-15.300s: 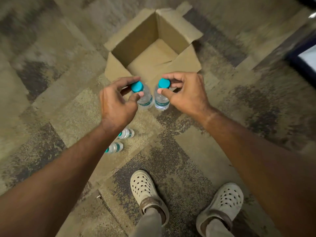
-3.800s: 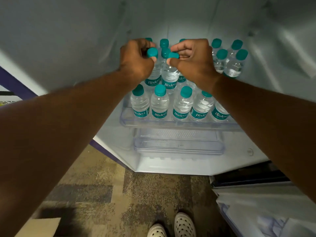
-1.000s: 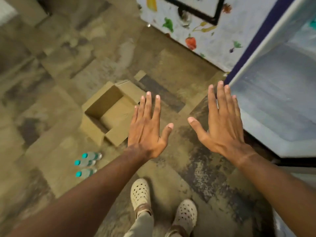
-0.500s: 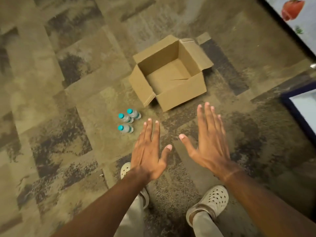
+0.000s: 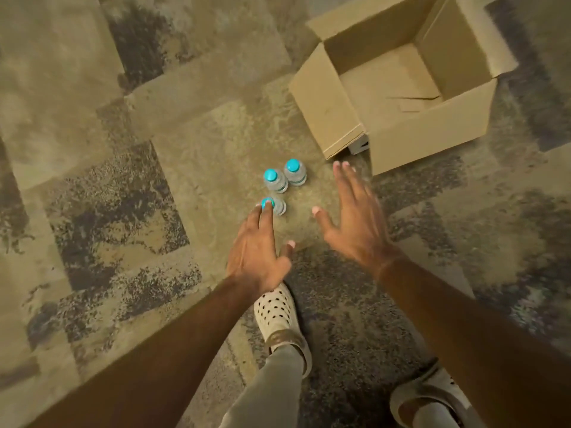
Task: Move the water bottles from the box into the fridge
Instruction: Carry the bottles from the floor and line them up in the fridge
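Observation:
Three small clear water bottles with teal caps stand upright on the carpet: one nearest me [image 5: 278,206], one behind it [image 5: 275,180] and one to the right [image 5: 296,172]. My left hand [image 5: 258,251] is open, palm down, its fingertips over the nearest bottle's cap. My right hand [image 5: 355,223] is open and spread, to the right of the bottles, holding nothing. The brown cardboard box [image 5: 429,131] lies open at the upper right with no bottles visible inside. The fridge is out of view.
Patterned beige and grey carpet [image 5: 123,149] covers the floor. My feet in white perforated clogs [image 5: 278,316] stand just below my hands, the second clog [image 5: 432,400] at the bottom right.
The view has swung down from the fridge side to the carpet. Both open hands have moved forward toward the three bottles; the left fingertips now reach the nearest cap.

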A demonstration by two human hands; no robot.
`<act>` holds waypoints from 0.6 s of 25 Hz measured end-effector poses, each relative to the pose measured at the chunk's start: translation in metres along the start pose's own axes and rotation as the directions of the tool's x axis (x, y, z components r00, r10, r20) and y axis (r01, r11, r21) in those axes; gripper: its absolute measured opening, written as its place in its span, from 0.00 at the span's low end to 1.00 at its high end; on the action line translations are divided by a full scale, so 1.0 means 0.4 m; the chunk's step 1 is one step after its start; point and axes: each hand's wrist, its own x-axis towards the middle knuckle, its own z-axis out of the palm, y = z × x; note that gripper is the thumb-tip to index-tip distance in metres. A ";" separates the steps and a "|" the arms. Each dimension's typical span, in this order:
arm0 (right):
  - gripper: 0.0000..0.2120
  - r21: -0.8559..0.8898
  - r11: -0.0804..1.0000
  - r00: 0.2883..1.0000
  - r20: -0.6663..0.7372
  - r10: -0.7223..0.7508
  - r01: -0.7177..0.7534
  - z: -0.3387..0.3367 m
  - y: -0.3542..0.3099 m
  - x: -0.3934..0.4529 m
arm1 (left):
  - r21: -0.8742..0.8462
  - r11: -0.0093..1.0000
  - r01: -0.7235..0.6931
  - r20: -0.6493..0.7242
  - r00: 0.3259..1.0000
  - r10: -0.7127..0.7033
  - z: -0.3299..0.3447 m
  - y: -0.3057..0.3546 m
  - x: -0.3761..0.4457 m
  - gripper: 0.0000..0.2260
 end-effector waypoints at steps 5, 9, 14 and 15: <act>0.33 -0.028 0.999 0.999 0.030 -0.037 0.038 0.162 0.023 0.158 | -0.048 0.998 0.029 0.028 0.999 -0.028 0.073 -0.096 0.164 0.35; 0.30 0.021 0.998 0.997 0.046 -0.066 0.065 0.232 0.022 0.262 | -0.083 0.996 0.013 -0.032 0.999 -0.015 0.130 -0.139 0.258 0.30; 0.24 0.059 0.992 0.994 0.011 -0.111 0.110 0.281 0.021 0.344 | -0.124 0.992 -0.006 -0.158 0.987 -0.013 0.185 -0.184 0.319 0.17; 0.22 0.084 0.991 0.995 -0.008 -0.104 0.104 0.283 0.023 0.354 | -0.146 0.989 -0.008 -0.172 0.985 -0.018 0.192 -0.192 0.326 0.17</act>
